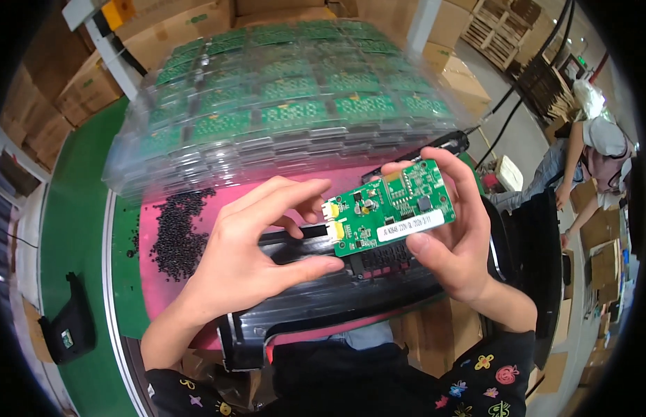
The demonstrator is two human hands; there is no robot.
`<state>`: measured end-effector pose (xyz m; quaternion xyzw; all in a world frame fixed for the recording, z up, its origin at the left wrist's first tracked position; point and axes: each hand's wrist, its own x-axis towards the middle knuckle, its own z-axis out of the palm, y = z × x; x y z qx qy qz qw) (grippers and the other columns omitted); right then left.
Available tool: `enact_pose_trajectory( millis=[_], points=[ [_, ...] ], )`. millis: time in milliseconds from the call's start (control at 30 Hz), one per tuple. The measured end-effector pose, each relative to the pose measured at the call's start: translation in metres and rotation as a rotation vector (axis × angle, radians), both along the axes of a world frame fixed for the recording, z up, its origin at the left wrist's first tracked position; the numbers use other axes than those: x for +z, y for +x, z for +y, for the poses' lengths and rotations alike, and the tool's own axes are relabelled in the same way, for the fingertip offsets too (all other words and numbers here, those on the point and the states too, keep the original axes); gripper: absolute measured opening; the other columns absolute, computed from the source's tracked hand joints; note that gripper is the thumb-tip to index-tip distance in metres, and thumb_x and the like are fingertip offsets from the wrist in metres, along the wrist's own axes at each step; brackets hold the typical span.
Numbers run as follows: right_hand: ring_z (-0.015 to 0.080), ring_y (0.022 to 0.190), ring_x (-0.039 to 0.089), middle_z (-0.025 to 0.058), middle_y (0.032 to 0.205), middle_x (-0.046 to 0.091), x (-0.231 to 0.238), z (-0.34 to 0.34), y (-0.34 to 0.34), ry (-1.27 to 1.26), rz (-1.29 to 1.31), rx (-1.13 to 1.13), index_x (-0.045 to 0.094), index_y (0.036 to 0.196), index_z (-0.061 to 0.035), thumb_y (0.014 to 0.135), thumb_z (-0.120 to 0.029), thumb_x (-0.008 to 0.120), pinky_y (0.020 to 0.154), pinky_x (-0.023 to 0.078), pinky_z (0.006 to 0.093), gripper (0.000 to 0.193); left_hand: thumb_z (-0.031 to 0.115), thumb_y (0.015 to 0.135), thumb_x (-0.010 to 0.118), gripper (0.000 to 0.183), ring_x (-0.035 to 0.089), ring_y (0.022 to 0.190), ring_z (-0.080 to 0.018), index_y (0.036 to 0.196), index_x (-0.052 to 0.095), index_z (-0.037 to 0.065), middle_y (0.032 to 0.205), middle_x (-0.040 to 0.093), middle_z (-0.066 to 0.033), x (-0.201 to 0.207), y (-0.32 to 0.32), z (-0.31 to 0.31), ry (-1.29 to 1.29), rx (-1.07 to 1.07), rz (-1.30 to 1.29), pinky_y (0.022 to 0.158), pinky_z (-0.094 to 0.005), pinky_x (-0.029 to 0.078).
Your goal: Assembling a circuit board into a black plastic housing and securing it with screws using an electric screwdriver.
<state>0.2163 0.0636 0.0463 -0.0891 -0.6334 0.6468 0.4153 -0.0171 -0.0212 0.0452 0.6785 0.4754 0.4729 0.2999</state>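
My right hand (462,240) grips a green circuit board (368,215) by its right end, thumb on the front and fingers behind. A white label strip runs along the board's lower edge, and white and yellow connectors (334,222) sit at its left end. Around that end curves my left hand (257,243), thumb and fingers apart and nothing held between them. Below both hands lies a long, glossy black plastic housing (316,299), partly hidden by the hands and the board.
Stacked clear plastic trays (218,163) of green circuit boards stand behind the pink mat (229,186). Many small black screws (177,240) lie at left. A black tool (456,143) rests by the trays; a black plastic part (69,323) lies far left. Another person (580,160) works at right.
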Motion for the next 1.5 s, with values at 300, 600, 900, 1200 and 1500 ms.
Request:
enact_pose_trajectory(
  millis=[300,600,900,1200,1500],
  points=[
    [0.0255,0.125,0.054,0.02,0.135,0.053,-0.037,-0.009,0.07,0.176,-0.324,-0.317,0.04,0.143,0.0059,0.09,-0.01,0.07,0.104,0.044,0.0378,0.063,0.015,0.071,0.085,0.051,0.067,0.08,-0.0194,0.115,0.064,0.0,0.094,0.067,-0.0094,-0.013,0.033,0.028,-0.032,-0.13,0.222,0.067,-0.0297,0.056],
    [0.0355,0.126,0.043,0.0137,0.133,0.05,-0.059,0.014,0.085,0.59,-0.892,-0.16,0.056,0.126,-0.0055,0.074,-0.014,0.082,0.107,0.036,0.0444,0.059,0.029,0.072,0.083,0.049,0.066,0.079,-0.0286,0.108,0.065,0.002,0.092,0.063,-0.0094,-0.05,0.04,0.025,-0.084,-0.211,0.672,0.065,-0.0376,0.055],
    [0.0346,0.124,0.044,0.0113,0.133,0.051,-0.067,0.015,0.081,0.562,-0.914,-0.215,0.059,0.123,-0.0062,0.068,-0.012,0.084,0.107,0.038,0.0434,0.061,0.03,0.073,0.082,0.049,0.065,0.081,-0.0277,0.11,0.063,0.003,0.092,0.06,-0.0082,-0.05,0.045,0.025,-0.12,-0.182,0.719,0.062,-0.038,0.054],
    [0.0358,0.126,0.042,0.0124,0.133,0.049,-0.065,0.015,0.081,0.571,-0.935,-0.196,0.057,0.125,-0.0053,0.075,-0.015,0.08,0.107,0.036,0.0454,0.056,0.03,0.075,0.081,0.052,0.065,0.083,-0.0281,0.114,0.061,0.003,0.095,0.059,-0.0088,-0.048,0.045,0.025,-0.134,-0.195,0.723,0.063,-0.0386,0.054],
    [0.0371,0.125,0.041,0.016,0.135,0.046,-0.054,0.007,0.081,0.515,-1.013,-0.218,0.049,0.135,-0.0066,0.074,-0.019,0.082,0.108,0.033,0.044,0.07,0.033,0.081,0.077,0.056,0.064,0.086,-0.0317,0.121,0.056,0.0,0.099,0.059,-0.0118,-0.043,0.04,0.026,-0.256,-0.218,0.667,0.066,-0.0402,0.053]
  ],
)
